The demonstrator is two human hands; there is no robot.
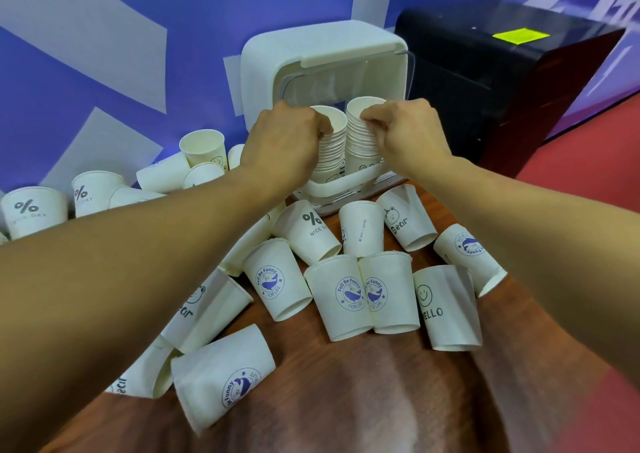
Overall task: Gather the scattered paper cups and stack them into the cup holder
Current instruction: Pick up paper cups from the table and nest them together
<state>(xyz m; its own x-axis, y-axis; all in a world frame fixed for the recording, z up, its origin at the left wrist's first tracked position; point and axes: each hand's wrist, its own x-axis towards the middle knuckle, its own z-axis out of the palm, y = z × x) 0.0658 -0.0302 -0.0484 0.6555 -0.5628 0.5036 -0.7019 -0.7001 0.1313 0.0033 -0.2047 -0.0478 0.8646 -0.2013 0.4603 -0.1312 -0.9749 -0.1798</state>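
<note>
**Cup holder** (pixel 263 72): white and box-shaped, with a clear lid raised. It is set at the far edge of the bench (pixel 346 400), against a blue and white wall (pixel 104 82). Two stacks of paper cups are stood upright in its low front tray, side by side and touching.

**Left stack** (pixel 332 155): gripped near its top by the left hand (pixel 284 141), whose fingers are curled round the rims.

**Right stack** (pixel 362 148): slightly the taller of the two. It is pinched near its top by the right hand (pixel 408 134), whose fingers and thumb are curled onto the rims.

**Loose cups** (pixel 349 297): white and printed with a whale badge, a smiley with "HELLO", a bear, or a percent sign with "NICE DAY". Most are laid on their sides on the brown wooden bench just in front of the cup holder, between the two forearms, and many are touching.

**Further cups** (pixel 204 148): heaped by the wall at the left, some upright, and partly hidden by the left forearm.

**Black box** (pixel 485 82): placed just to the right of the cup holder, with a yellow-green label (pixel 521 35) on its top.

**Red floor** (pixel 588 182): seen beyond the bench at the right.
</note>
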